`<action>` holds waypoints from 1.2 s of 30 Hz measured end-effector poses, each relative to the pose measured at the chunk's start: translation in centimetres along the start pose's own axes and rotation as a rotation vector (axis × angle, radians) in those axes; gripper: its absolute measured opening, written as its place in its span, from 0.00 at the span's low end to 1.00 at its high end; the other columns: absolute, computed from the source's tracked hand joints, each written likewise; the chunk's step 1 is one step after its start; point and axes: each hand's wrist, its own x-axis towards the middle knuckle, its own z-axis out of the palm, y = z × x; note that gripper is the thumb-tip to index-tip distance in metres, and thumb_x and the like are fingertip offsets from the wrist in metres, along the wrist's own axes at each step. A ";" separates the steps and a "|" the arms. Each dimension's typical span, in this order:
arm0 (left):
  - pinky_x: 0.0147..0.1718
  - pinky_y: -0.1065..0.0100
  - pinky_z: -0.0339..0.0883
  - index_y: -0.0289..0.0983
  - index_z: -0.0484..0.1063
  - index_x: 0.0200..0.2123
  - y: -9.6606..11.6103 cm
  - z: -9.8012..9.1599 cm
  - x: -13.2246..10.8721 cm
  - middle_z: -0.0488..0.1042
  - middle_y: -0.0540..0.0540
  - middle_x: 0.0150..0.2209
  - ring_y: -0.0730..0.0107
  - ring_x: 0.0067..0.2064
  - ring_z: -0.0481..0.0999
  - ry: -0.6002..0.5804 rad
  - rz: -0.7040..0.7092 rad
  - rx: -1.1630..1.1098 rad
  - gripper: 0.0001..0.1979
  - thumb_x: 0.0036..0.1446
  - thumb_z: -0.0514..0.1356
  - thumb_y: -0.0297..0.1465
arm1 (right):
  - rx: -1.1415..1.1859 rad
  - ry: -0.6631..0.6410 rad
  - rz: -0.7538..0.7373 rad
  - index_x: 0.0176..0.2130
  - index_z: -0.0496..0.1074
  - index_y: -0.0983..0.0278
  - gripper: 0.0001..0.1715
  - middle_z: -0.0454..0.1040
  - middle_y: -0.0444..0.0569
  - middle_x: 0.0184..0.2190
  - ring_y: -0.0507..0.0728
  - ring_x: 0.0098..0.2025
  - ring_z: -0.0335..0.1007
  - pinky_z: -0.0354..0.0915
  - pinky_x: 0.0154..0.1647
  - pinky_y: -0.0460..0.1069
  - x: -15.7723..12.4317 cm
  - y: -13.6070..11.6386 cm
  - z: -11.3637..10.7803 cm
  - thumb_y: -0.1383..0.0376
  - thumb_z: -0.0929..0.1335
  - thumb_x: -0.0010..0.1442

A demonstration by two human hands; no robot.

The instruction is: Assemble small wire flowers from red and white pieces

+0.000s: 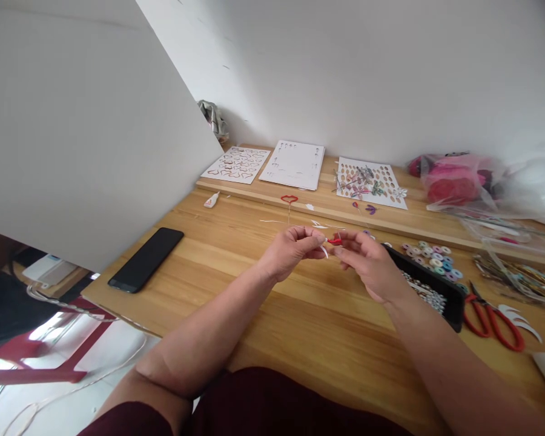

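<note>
My left hand (297, 249) is closed, its thumb and forefinger pinching a small red and white piece (334, 241) over the middle of the table. A white curved tip pokes out below those fingers. On the other side of the piece, my right hand (363, 257) has its fingers curled close around the red end. Just beyond the hands, a red wire shape (289, 198) on a thin stem and some white cut pieces (318, 224) lie near the raised wooden strip.
A black phone (146, 259) lies at the left, beyond it a small glue bottle (211, 200). Patterned sheets (293, 163) line the back. A black bead tray (454, 300), thread spools (438, 261) and red-handled scissors (493, 318) are at the right, with plastic bags (463, 181) behind.
</note>
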 end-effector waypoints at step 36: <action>0.32 0.73 0.70 0.33 0.73 0.32 -1.1 1.2 -0.1 0.75 0.49 0.28 0.77 0.30 0.73 0.204 0.132 0.250 0.12 0.51 0.67 0.37 | 0.134 0.237 -0.086 0.49 0.74 0.58 0.26 0.80 0.45 0.30 0.50 0.24 0.65 0.56 0.19 0.44 -1.2 0.9 2.9 0.59 0.77 0.51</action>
